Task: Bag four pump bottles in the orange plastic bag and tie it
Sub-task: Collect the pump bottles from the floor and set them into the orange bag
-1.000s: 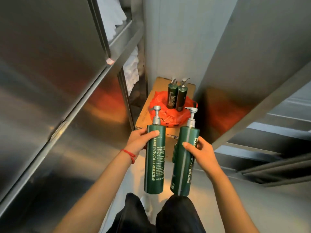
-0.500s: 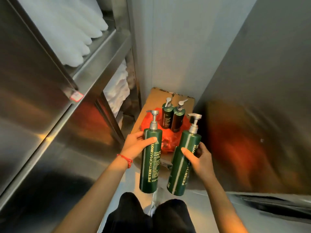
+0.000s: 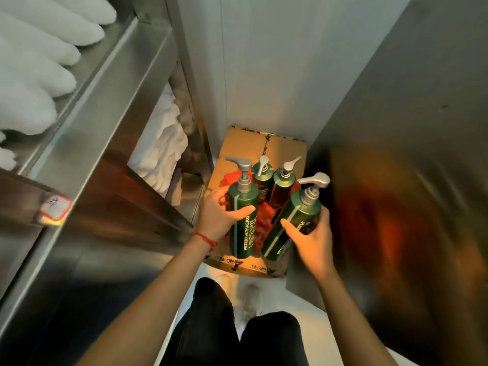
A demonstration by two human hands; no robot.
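My left hand (image 3: pixel 220 216) grips a tall green pump bottle (image 3: pixel 243 215) held upright. A second green pump bottle (image 3: pixel 293 223), tilted to the right, is in my right hand (image 3: pixel 313 239). Both hang just above the orange plastic bag (image 3: pixel 265 220), which lies crumpled on a cardboard box (image 3: pixel 266 143). Two more green pump bottles (image 3: pixel 262 178) (image 3: pixel 284 184) stand upright on the bag behind the ones I hold. Most of the bag is hidden by the bottles.
A steel shelf unit (image 3: pixel 105 107) with stacked white towels (image 3: pixel 34 64) runs along the left. A steel panel (image 3: pixel 409 180) closes the right side and a pale wall (image 3: pixel 264 62) stands behind the box. My legs and white shoes (image 3: pixel 252 299) are on the floor below.
I have stepped closer to the box and now look more steeply down on it. Both held bottles have moved forward, over the orange bag, and the right one has tilted further.
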